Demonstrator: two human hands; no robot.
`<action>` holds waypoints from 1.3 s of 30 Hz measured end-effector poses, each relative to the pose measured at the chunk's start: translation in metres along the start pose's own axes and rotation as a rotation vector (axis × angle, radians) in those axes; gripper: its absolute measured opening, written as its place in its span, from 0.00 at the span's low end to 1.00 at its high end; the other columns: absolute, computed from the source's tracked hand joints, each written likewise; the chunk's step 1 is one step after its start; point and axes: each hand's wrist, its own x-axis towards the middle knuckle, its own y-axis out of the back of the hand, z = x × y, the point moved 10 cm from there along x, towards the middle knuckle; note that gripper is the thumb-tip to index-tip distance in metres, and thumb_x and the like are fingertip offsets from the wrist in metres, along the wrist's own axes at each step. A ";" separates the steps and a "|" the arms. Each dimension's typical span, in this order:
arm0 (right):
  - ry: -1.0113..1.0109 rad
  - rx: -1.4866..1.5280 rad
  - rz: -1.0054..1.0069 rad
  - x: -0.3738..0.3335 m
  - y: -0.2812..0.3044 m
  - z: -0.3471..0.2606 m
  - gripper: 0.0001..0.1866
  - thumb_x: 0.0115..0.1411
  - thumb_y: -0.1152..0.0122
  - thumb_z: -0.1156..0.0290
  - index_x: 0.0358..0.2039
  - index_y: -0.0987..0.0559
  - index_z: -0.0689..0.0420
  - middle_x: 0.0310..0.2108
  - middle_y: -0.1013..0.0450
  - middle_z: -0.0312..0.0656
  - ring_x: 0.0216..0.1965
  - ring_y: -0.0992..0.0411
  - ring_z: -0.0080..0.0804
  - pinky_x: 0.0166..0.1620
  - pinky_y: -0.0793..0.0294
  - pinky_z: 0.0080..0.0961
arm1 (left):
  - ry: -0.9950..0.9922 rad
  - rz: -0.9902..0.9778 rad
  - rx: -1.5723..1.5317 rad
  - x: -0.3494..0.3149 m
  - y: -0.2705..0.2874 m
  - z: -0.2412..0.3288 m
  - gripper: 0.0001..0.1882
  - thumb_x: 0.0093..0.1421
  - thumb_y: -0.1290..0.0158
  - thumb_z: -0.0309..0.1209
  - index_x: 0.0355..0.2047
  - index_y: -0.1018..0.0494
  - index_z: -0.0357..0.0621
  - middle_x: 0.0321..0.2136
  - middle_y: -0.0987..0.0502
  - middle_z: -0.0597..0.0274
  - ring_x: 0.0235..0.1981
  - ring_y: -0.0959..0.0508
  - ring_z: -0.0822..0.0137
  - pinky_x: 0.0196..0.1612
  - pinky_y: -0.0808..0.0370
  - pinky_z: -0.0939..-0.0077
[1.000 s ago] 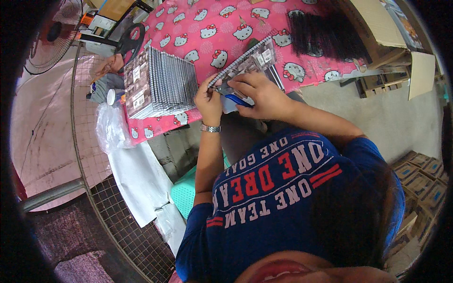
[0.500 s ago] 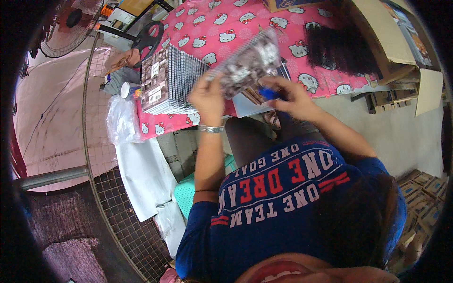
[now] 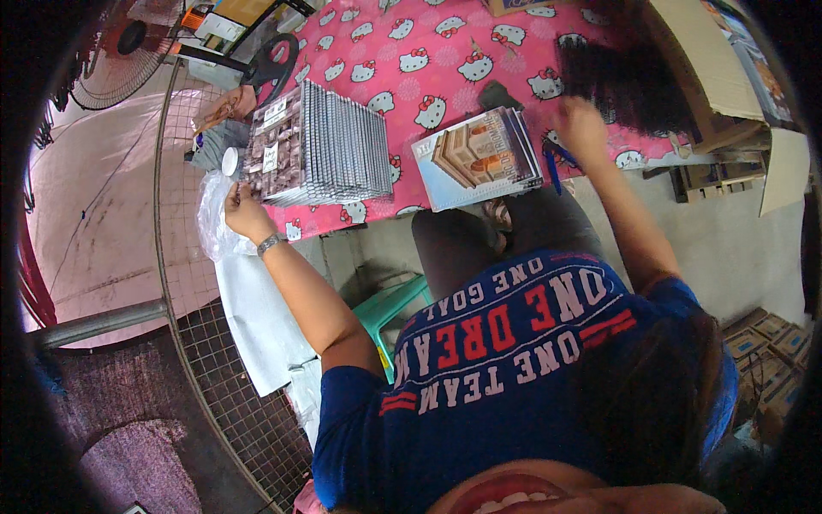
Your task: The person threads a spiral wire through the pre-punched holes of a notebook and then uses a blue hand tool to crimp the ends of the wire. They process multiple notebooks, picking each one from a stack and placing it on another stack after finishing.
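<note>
A tall stack of spiral notebooks [image 3: 338, 150] with grey-brown photo covers and white labels stands on the table's left part. At its near left corner is my left hand [image 3: 247, 214], fingers pinched together; what they hold, if anything, is too small to make out. A shorter pile of notebooks [image 3: 475, 158] with an arch building on the cover lies in front of my lap. To the right of that pile, my right hand [image 3: 584, 133] is closed above the table, its fingertips hidden. A slim blue object [image 3: 555, 170] shows just below it at the table's edge; its kind is unclear.
A pink cartoon-print cloth [image 3: 428, 64] covers the table. An open cardboard box [image 3: 715, 68] stands at the right. At the left are a clear plastic bag [image 3: 214, 218], a white round lid or cup [image 3: 230, 161] and a fan [image 3: 128, 51]. A green stool [image 3: 385, 321] stands below.
My left hand has let go of a dark-covered spiral notebook and moved left to the tall stack. My right hand has moved right and away from me, off the notebook pile.
</note>
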 end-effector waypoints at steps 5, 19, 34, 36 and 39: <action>-0.261 -0.055 -0.069 0.069 -0.025 0.054 0.17 0.57 0.43 0.59 0.40 0.24 0.59 0.41 0.28 0.52 0.42 0.26 0.50 0.45 0.25 0.42 | 0.034 -0.002 0.025 -0.019 -0.019 -0.007 0.09 0.57 0.45 0.21 0.38 0.24 0.30 0.33 0.20 0.56 0.30 0.23 0.69 0.35 0.26 0.77; -0.287 0.124 0.140 0.085 -0.018 0.121 0.17 0.59 0.49 0.59 0.42 0.20 0.54 0.41 0.24 0.54 0.43 0.26 0.54 0.48 0.27 0.43 | -0.513 0.267 0.426 -0.089 -0.030 0.121 0.09 0.59 0.47 0.28 0.36 0.23 0.35 0.35 0.21 0.50 0.38 0.24 0.56 0.47 0.30 0.63; -0.141 0.616 -0.188 0.010 0.021 0.026 0.16 0.59 0.46 0.63 0.43 0.21 0.58 0.34 0.22 0.49 0.34 0.23 0.38 0.40 0.25 0.32 | -0.947 -1.382 0.412 -0.397 -0.235 0.094 0.21 0.50 0.40 0.37 0.44 0.27 0.48 0.45 0.26 0.63 0.42 0.24 0.56 0.43 0.25 0.62; -0.323 0.858 -0.307 -0.010 0.000 0.032 0.14 0.61 0.46 0.65 0.45 0.22 0.57 0.29 0.26 0.37 0.27 0.30 0.23 0.31 0.31 0.23 | -0.926 -1.391 0.372 -0.391 -0.233 0.092 0.20 0.50 0.40 0.37 0.43 0.26 0.49 0.44 0.25 0.64 0.40 0.23 0.57 0.42 0.24 0.63; -0.420 0.965 -0.421 -0.035 -0.026 0.032 0.12 0.62 0.46 0.68 0.45 0.23 0.56 0.26 0.30 0.29 0.21 0.37 0.15 0.24 0.38 0.16 | -0.929 -1.399 0.373 -0.389 -0.235 0.092 0.18 0.50 0.40 0.38 0.42 0.25 0.49 0.43 0.24 0.64 0.41 0.23 0.58 0.42 0.24 0.63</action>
